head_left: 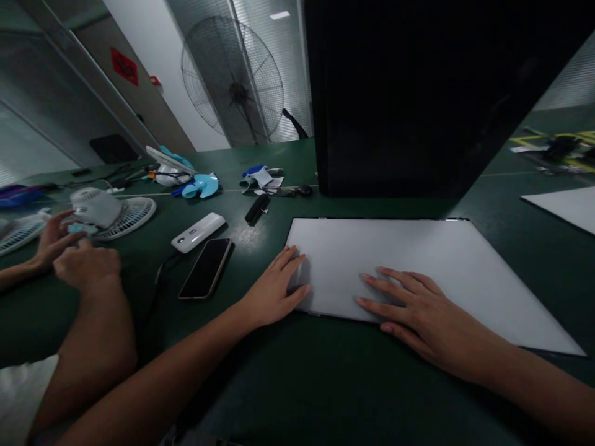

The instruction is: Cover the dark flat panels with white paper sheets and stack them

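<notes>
A green tabletop spans the workspace, with a large dark slab standing upright behind a thin white panel, which lies flat before the person, its far and near edges trimmed in black. A caged fan stands in the background. At left, a co-worker's forearm reaches toward white fan parts. The person's right hand spreads open over the panel's near edge; the left hand, also open, rests fingers on its left end. Neither grips anything; whether every right fingertip touches is hard to tell. Bare fingertips could smudge or scratch the pale surface, and uneven pressure could flex so thin a sheet. A sideways push, with no finger seen hooked around a rim, could send it skating over the smooth table; a forward shove could drive its far edge into the slab, and a leftward one could bring it toward the phone, which lies near a white handheld device and a small black item.
</notes>
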Demonstrator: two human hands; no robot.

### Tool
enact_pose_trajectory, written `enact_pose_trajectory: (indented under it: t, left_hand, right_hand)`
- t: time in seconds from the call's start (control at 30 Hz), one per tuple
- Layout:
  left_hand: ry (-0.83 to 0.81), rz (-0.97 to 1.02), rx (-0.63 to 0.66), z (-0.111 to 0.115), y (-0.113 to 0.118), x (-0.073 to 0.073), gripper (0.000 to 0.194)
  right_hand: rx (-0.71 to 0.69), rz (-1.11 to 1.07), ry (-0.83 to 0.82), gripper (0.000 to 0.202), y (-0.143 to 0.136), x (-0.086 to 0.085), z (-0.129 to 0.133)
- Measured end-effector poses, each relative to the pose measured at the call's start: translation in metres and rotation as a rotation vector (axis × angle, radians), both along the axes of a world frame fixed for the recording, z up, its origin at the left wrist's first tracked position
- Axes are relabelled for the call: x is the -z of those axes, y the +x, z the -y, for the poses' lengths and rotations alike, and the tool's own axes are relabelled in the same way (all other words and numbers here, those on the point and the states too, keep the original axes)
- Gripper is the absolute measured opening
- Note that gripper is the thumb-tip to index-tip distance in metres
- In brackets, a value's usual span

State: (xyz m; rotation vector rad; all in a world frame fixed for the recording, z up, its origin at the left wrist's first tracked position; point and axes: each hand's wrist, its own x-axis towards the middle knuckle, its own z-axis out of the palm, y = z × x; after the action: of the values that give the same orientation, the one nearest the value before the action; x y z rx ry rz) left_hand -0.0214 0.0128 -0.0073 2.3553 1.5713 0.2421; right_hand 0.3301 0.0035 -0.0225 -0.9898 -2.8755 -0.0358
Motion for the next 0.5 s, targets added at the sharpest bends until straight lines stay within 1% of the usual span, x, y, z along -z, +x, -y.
enact_pose_trajectory:
  t: [0.07, 0.17, 0.23, 0.27, 0.3, 0.37, 0.43, 0.5]
  left_hand:
    - [0.01, -0.03, 0.008, -0.002, -0.002, -0.001, 0.068]
    - [0.031, -0.051, 0.022, -0.005, -0.005, -0.001, 0.065]
    - [0.043, -0.055, 0.03, -0.006, -0.006, -0.001, 0.063]
    - [0.044, -0.057, 0.031, -0.006, -0.007, 0.0, 0.063]
    - [0.042, -0.06, 0.032, -0.007, -0.007, 0.0, 0.063]
    - [0.042, -0.063, 0.032, -0.007, -0.008, 0.001, 0.064]
    - [0.056, -0.061, 0.037, -0.008, -0.008, 0.001, 0.064]
    - [0.073, -0.063, 0.042, -0.009, -0.008, 0.001, 0.063]
  right_hand:
    - [-0.014, 0.003, 0.0, 0.056, -0.001, 0.001, 0.002]
    - [-0.057, -0.006, -0.025, 0.067, -0.004, 0.001, 0.002]
    - [-0.06, -0.026, -0.033, 0.07, 0.001, -0.001, -0.003]
    - [-0.031, -0.044, -0.02, 0.069, 0.008, -0.003, -0.009]
    - [0.026, -0.073, 0.012, 0.067, 0.019, -0.006, -0.016]
    - [0.234, -0.141, 0.127, 0.061, 0.056, -0.011, -0.037]
    - [0.528, -0.176, 0.275, 0.059, 0.112, -0.012, -0.062]
    - [0.813, -0.107, 0.38, 0.067, 0.179, -0.006, -0.085]
